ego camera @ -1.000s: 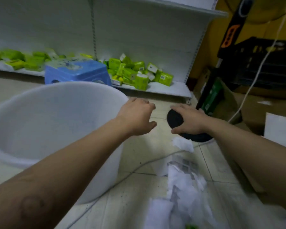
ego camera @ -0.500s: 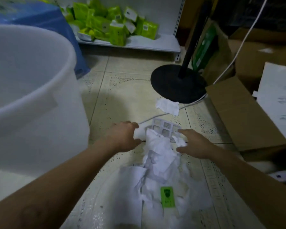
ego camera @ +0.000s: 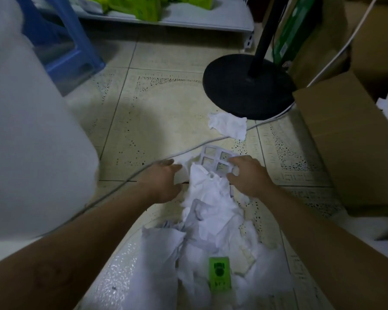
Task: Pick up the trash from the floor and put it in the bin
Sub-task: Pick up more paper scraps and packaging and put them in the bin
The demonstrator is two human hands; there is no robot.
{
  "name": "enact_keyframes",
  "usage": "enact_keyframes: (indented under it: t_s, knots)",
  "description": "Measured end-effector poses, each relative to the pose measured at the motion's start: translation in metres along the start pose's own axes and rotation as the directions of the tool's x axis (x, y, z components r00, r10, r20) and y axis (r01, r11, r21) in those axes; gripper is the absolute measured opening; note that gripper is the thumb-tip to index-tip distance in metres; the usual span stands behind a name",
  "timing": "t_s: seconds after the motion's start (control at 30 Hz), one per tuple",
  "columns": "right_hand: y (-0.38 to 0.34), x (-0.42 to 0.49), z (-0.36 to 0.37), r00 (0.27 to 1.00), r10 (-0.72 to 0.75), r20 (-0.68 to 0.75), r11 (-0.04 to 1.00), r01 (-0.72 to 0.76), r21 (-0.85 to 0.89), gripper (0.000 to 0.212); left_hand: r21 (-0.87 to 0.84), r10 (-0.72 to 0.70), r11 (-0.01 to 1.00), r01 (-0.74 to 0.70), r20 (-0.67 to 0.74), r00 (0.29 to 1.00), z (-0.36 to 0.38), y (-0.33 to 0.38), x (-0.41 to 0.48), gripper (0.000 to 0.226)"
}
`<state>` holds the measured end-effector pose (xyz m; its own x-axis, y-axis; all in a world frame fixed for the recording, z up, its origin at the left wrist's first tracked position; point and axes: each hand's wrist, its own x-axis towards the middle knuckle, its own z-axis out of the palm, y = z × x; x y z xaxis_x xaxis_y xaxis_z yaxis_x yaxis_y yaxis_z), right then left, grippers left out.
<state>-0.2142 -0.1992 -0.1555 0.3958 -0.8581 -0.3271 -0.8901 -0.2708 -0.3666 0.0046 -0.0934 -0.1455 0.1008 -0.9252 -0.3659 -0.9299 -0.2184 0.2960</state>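
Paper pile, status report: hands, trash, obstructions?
Both on paper pile: left hand, right hand, grip unclear. Pile not yet lifted; bin at left. Cable runs beside left hand.

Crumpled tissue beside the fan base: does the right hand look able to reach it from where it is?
Probably yes. The tissue lies on the floor beyond the right hand, which is at the plastic grid; only a thin cable runs between them, and the fan base sits behind it.
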Motion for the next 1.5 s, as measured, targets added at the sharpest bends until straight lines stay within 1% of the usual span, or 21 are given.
enact_keyframes:
  t_s: [0.07,0.17,0.23,0.27,0.3,0.37,0.47,0.53,0.57,0.67,0.73,0.87,0.93,1.03,1.1,1.2,1.23,1.33,1.37,1.43,1.5]
  knots:
    - [0.004,0.014,0.000,1.000,0.009,0.026,1.000,-0.008,-0.021,0.052,0.049,0.006,0.999,-0.010,0.069,0.998,0.012,-0.004,0.008,0.063]
    - [0.006,0.029,0.006,0.996,0.038,0.081,0.999,-0.036,-0.017,0.056,-0.031,-0.023,0.999,0.028,0.129,0.991,0.032,-0.008,0.014,0.064]
    - [0.004,0.036,0.015,0.992,0.056,0.115,0.998,-0.052,-0.037,0.064,0.048,0.017,0.999,-0.025,0.156,0.988,0.042,-0.012,0.015,0.058]
    - [0.003,0.039,0.019,0.990,0.069,0.121,0.995,-0.060,-0.079,0.069,0.113,0.036,0.992,-0.051,0.136,0.990,0.046,-0.016,0.015,0.054]
    - [0.002,0.040,0.024,0.991,0.080,0.108,0.990,-0.067,-0.121,0.073,0.149,0.028,0.988,-0.040,0.083,0.996,0.049,-0.018,0.014,0.051]
    - [-0.002,0.041,0.030,0.995,0.093,0.033,0.984,-0.087,-0.158,0.070,0.142,-0.029,0.989,0.034,-0.043,0.999,0.051,-0.022,0.011,0.045]
    - [-0.005,0.039,0.032,0.994,0.058,-0.087,0.981,-0.073,-0.177,0.042,0.134,-0.056,0.988,0.075,-0.138,0.989,0.056,-0.026,0.007,0.035]
    - [-0.006,0.039,0.028,0.992,0.049,-0.114,0.994,-0.059,-0.092,0.022,0.080,-0.078,0.993,0.091,-0.155,0.985,0.056,-0.030,0.004,0.026]
    - [-0.006,0.039,0.025,0.994,0.059,-0.097,0.998,-0.062,-0.029,0.020,0.037,-0.088,0.995,0.095,-0.165,0.982,0.054,-0.032,0.003,0.024]
    - [-0.008,0.037,0.018,0.996,0.067,-0.066,0.990,-0.058,0.131,0.044,-0.120,-0.128,0.987,0.103,-0.229,0.965,0.040,-0.033,0.000,0.017]
    - [-0.013,0.031,0.014,0.994,0.058,-0.095,0.970,-0.033,0.239,0.048,-0.176,-0.132,0.981,0.087,-0.261,0.956,0.026,-0.032,-0.001,0.010]
    - [-0.023,0.012,-0.003,0.980,0.072,-0.187,0.921,0.007,0.391,0.047,-0.219,-0.113,0.975,0.043,-0.319,0.941,-0.004,-0.025,-0.008,0.005]
    - [-0.031,0.000,-0.017,0.982,0.069,-0.176,0.851,0.034,0.525,0.041,-0.249,-0.071,0.968,-0.030,-0.386,0.920,-0.019,-0.018,-0.014,0.007]
    - [-0.045,-0.020,-0.039,0.991,0.022,-0.136,0.664,0.087,0.743,0.021,-0.262,0.003,0.953,-0.153,-0.496,0.869,-0.045,-0.008,-0.027,0.018]
    - [-0.059,-0.034,-0.050,0.990,-0.011,-0.139,0.620,0.116,0.776,0.020,-0.234,0.037,0.954,-0.188,-0.530,0.847,-0.066,-0.003,-0.036,0.023]
    - [-0.081,-0.048,-0.071,0.988,-0.058,-0.141,0.643,0.145,0.752,0.018,-0.204,0.081,0.947,-0.249,-0.598,0.797,-0.104,0.007,-0.051,0.024]
    - [-0.091,-0.053,-0.081,0.985,-0.081,-0.151,0.649,0.167,0.742,0.022,-0.201,0.084,0.944,-0.263,-0.623,0.778,-0.118,0.010,-0.059,0.023]
    - [-0.126,-0.066,-0.123,0.976,-0.148,-0.163,0.647,0.220,0.730,0.045,-0.133,0.122,0.947,-0.291,-0.692,0.712,-0.164,0.019,-0.086,0.019]
    - [-0.139,-0.070,-0.138,0.974,-0.163,-0.156,0.648,0.225,0.727,0.048,-0.108,0.139,0.949,-0.298,-0.704,0.697,-0.181,0.020,-0.095,0.019]
    - [-0.165,-0.077,-0.163,0.967,-0.207,-0.151,0.667,0.253,0.701,0.041,-0.054,0.170,0.953,-0.297,-0.717,0.676,-0.216,0.017,-0.111,0.019]
    - [-0.197,-0.083,-0.185,0.950,-0.283,-0.128,0.679,0.293,0.674,0.019,0.024,0.186,0.970,-0.240,-0.707,0.682,-0.251,0.003,-0.124,0.020]
